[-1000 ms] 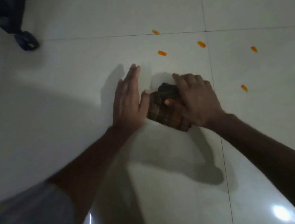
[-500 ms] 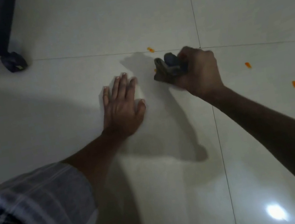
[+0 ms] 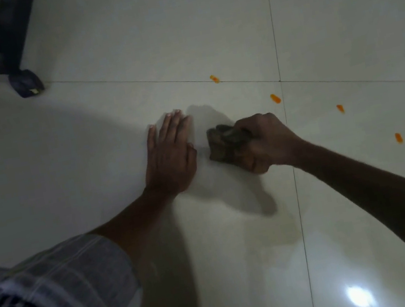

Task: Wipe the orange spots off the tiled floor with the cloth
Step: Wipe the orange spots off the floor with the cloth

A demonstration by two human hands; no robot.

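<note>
Gripping a bunched dark cloth [image 3: 226,143], the right hand [image 3: 267,142] curls its fingers round it and presses it to the tiled floor [image 3: 123,45] just right of the frame's centre. Just beside it, apart from the cloth, the left hand [image 3: 170,156] lies flat on the floor with straight fingers, holding nothing.

Pale glossy tiles fill the frame, with grout lines crossing at the upper right and a bright light reflection at the lower right. A checked sleeve [image 3: 65,288] covers the left arm at the lower left. A dark furniture leg [image 3: 1,45] ends on a caster at the upper left. Orange spots [image 3: 275,98] lie scattered to the right of the cloth, from the grout line at the upper centre down to the right edge.
</note>
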